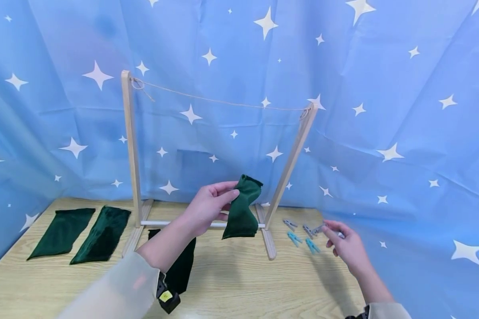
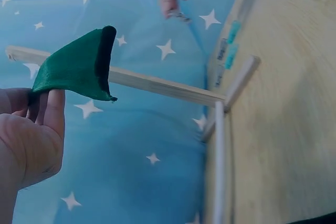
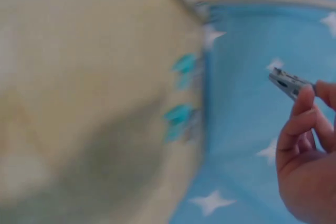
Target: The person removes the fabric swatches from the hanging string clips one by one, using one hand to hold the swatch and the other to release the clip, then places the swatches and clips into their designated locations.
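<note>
My left hand (image 1: 211,207) pinches a small dark-green velvety cloth (image 1: 244,215) between thumb and fingers, in front of the rack. In the left wrist view the cloth (image 2: 73,65) bends over from the fingers, its darker edge at the free end. Off to the right, my right hand (image 1: 348,246) holds a grey clothespin (image 3: 290,83) between thumb and fingertips, seen best in the right wrist view. Close to that hand on the table lie two blue clothespins, one nearer (image 1: 312,246) and one farther left (image 1: 294,239), with grey clothespins (image 1: 290,224) beside them.
A wooden rack with a left post (image 1: 131,146) and a right post (image 1: 292,164) carries a thin string (image 1: 223,103) between its tops. Two green cloths lie at left, one outermost (image 1: 61,232), one inner (image 1: 101,235). A darker cloth (image 1: 182,268) lies partly under my left arm.
</note>
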Available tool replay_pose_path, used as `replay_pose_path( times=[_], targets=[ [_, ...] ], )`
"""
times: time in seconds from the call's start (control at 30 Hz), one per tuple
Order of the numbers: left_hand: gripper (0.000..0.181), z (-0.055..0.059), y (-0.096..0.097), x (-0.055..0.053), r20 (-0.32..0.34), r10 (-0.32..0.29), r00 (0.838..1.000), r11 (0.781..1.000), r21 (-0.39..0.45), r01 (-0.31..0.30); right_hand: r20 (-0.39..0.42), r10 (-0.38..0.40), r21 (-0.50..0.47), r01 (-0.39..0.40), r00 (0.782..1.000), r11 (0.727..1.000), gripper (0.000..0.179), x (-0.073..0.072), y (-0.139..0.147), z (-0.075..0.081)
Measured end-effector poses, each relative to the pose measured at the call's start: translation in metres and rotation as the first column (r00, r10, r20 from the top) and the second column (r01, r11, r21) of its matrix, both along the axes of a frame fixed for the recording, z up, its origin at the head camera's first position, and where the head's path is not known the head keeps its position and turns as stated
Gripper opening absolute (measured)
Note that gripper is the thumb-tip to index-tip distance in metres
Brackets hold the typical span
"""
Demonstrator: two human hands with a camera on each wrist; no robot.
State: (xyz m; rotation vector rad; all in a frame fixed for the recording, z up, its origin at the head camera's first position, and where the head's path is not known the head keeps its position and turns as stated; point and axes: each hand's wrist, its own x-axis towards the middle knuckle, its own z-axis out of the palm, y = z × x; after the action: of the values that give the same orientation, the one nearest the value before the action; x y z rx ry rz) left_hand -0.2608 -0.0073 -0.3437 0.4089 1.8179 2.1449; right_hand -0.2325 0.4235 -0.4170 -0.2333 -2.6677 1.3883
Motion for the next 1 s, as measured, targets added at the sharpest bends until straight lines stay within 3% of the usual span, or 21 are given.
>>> replay_pose_path(
  times=[0.17,0.47,0.6,0.83,1.0],
  targets=[
    [0.043,-0.02,-0.006,0.001,0.043,0.023,0.999,1.0,-0.012,-0.022,0.11,-0.063,0.006,0.063,0.992,0.998,0.06,0.009,0.022,-0.035],
    [0.046,-0.047,-0.013,0.005,0.073,0.049,0.996,0.998,-0.035,-0.046,0.108,-0.174,0.003,0.175,0.979,0.985,0.056,0.01,0.053,-0.073],
    [0.047,-0.057,-0.014,0.007,0.095,0.054,0.994,0.998,-0.034,-0.051,0.117,-0.188,0.009,0.188,0.975,0.982,0.053,0.005,0.056,-0.085],
    [0.046,-0.074,-0.016,0.009,0.121,0.023,0.992,1.0,-0.008,-0.022,0.086,-0.198,0.174,0.181,0.977,0.968,0.051,-0.004,0.055,-0.096],
    [0.049,-0.088,-0.017,0.011,0.143,0.029,0.989,0.999,-0.018,-0.027,0.112,-0.172,0.247,0.14,0.979,0.959,0.054,-0.006,0.056,-0.099]
  ],
)
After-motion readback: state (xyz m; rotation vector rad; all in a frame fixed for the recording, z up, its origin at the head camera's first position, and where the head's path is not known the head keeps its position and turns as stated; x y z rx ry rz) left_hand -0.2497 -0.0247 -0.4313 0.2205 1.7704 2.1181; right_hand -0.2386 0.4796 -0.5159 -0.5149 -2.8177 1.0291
